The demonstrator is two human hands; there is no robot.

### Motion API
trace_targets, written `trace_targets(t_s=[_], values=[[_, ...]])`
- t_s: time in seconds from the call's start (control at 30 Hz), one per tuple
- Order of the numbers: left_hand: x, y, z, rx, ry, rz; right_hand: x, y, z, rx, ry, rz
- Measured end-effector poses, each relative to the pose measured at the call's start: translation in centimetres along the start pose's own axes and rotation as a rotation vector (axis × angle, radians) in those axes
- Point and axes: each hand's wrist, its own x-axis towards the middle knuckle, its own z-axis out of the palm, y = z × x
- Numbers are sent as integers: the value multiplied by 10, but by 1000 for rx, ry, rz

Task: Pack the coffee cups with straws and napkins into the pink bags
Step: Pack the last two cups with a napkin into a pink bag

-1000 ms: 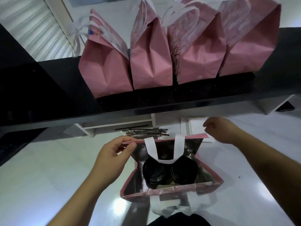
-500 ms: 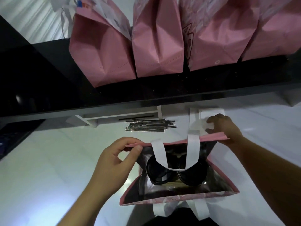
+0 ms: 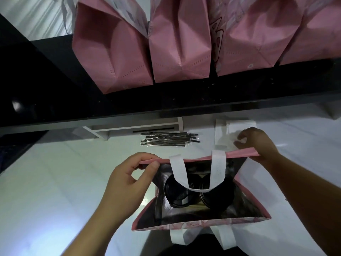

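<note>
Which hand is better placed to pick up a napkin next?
Probably the right hand: it already touches the napkins behind the bag. The left hand pinches the far rim, farther away.

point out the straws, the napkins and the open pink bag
straws (image 3: 167, 140): head view, middle of the wrapped bundle
napkins (image 3: 226, 139): head view, bare top of the white stack
open pink bag (image 3: 199, 223): head view, near rim

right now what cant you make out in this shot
Head view only:
- Cups in the open bag: only dark lids show; the white handle crosses them.
- Napkin: right hand covers part.
- Shelf bags: tops cut off by the frame, contents hidden.
</note>
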Motion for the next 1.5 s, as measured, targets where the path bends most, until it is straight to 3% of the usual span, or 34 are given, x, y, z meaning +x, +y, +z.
trace_targets(t_s=[0.3, 0.53, 0.9, 1.13, 1.27, 1.37, 1.5], values=[[0, -1, 2, -36, 7, -4, 11, 3, 13, -231, 39, -73], [1, -4, 3, -50, 17, -20, 10, 5, 20, -216, 96, -92], [3, 3, 5, -34, 31, -1, -18, -7, -15, 274, 306, 153], [5, 3, 6, -45, 65, 21, -104, -59, -81, 611, 421, -35], [6, 5, 7, -60, 101, 42, -162, -88, -130, 603, 533, -235], [9, 7, 6, -60, 123, 29, -199, -111, -156, 459, 418, -425], [12, 9, 7, -72, 125, 31, -220, -149, -155, 117, 55, -519]])
